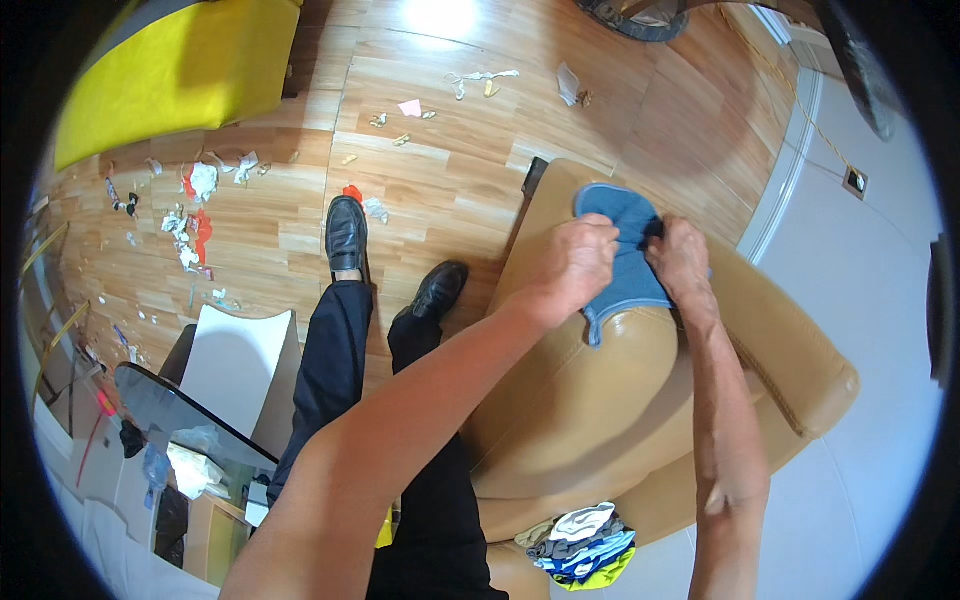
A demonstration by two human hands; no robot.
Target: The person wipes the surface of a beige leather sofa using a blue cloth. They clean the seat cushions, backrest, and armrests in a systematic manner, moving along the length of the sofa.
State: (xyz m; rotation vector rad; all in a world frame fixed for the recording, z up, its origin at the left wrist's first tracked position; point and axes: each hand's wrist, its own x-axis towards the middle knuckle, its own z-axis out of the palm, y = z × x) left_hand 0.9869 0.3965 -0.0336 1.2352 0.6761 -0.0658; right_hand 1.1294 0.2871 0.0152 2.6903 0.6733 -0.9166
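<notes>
A blue-grey cloth item [626, 259] with pale edging and a short loop or strap at its lower end lies over the seat of a tan leather sofa [585, 420]. My left hand [585, 259] is closed on its left side, and my right hand [679, 255] is closed on its right side, near a dark patch of the cloth. A stack of folded clothes [581, 544] in several colours rests at the sofa's near end, below my forearms.
The tan armrest [795, 360] rises at the right, by the wall. Scraps of paper and other litter [202, 180] are strewn over the wood floor. A yellow upholstered seat [180, 75] stands at upper left; a glass-topped table [195, 412] is at lower left.
</notes>
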